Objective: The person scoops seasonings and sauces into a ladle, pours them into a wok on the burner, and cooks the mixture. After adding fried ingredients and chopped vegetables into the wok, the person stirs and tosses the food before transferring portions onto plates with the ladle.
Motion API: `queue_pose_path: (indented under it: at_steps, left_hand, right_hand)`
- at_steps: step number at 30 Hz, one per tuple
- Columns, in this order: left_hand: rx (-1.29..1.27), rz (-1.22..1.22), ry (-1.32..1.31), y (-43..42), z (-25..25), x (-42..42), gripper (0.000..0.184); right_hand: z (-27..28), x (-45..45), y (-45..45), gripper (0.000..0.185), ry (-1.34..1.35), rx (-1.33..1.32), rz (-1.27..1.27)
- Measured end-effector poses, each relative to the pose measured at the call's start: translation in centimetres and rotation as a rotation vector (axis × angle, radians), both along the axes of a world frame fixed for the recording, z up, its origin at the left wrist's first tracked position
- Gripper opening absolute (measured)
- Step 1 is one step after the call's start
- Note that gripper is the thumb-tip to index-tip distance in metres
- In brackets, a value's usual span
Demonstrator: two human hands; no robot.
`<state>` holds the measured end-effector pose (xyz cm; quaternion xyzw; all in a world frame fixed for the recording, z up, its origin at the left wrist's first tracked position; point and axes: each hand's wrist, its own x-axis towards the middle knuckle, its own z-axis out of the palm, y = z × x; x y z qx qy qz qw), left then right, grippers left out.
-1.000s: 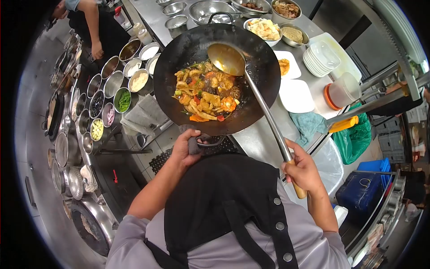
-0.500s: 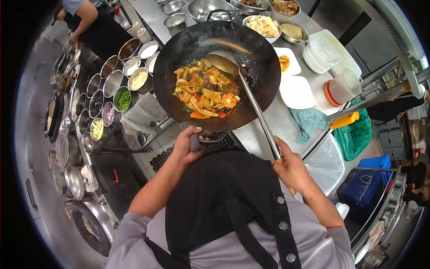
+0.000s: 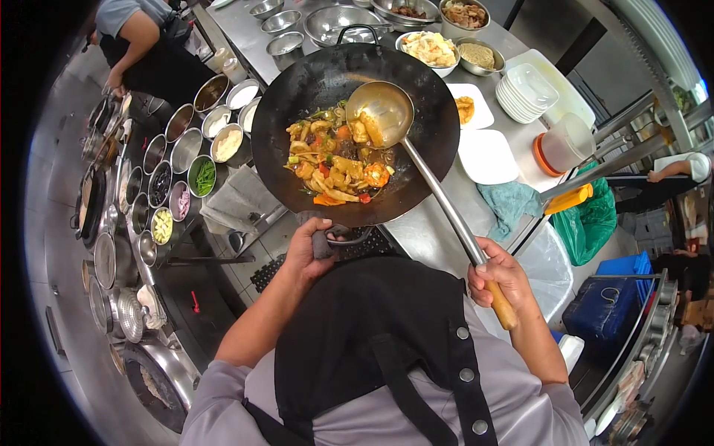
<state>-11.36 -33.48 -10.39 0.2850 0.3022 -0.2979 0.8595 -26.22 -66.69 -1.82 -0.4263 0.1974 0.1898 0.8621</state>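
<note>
My left hand (image 3: 311, 251) is closed around the near handle of a large black wok (image 3: 279, 93), with a dark grey cloth (image 3: 321, 244) between palm and handle. Inside the wok lies a saucy stir-fry (image 3: 331, 167) of meat pieces and red, orange and green vegetables. A steel ladle (image 3: 439, 189) with a wooden grip is held in my right hand (image 3: 500, 275), its fingers wrapped near where metal meets wood. The ladle's bowl sits over the right side of the food, tilted up, with some sauce and pieces in it.
A white square plate (image 3: 487, 157) and stacked white containers (image 3: 526, 91) stand on the steel counter at right, beside a teal cloth (image 3: 510, 204). Several steel bowls of ingredients line the left, such as chopped greens (image 3: 201, 176). A co-worker (image 3: 152, 52) stands at upper left.
My right hand has turned the ladle and drawn it slightly right and down; its bowl now faces up with food in it. The wok has shifted slightly left.
</note>
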Motion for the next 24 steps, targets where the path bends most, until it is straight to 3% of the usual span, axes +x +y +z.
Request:
queue_pose_path:
  at_steps: [4,8,11,18,20,24]
  left_hand:
    - [0.018,0.011,0.000,-0.1,0.1,0.0,0.031]
    - [-0.004,0.010,0.007,0.1,-0.3,0.1,0.031]
    - [0.067,0.018,-0.009,-0.2,0.3,-0.1,0.023]
    - [0.003,-0.023,0.000,0.3,-0.7,0.1,0.024]
    - [0.023,-0.009,-0.034,0.2,-0.9,0.1,0.025]
    - [0.032,0.000,-0.043,0.1,-0.7,0.1,0.024]
  right_hand:
    - [-0.5,-0.1,-0.6,0.054,-0.017,0.225,-0.033]
    - [-0.6,-0.3,-0.1,0.055,-0.040,0.243,-0.044]
    - [-0.5,-0.2,0.6,0.054,-0.041,0.065,-0.049]
    - [-0.6,-0.2,1.5,0.055,-0.034,-0.054,-0.064]
    - [-0.3,-0.2,1.6,0.058,-0.045,-0.191,-0.047]
    - [-0.7,-0.2,1.2,0.059,-0.064,-0.097,-0.074]
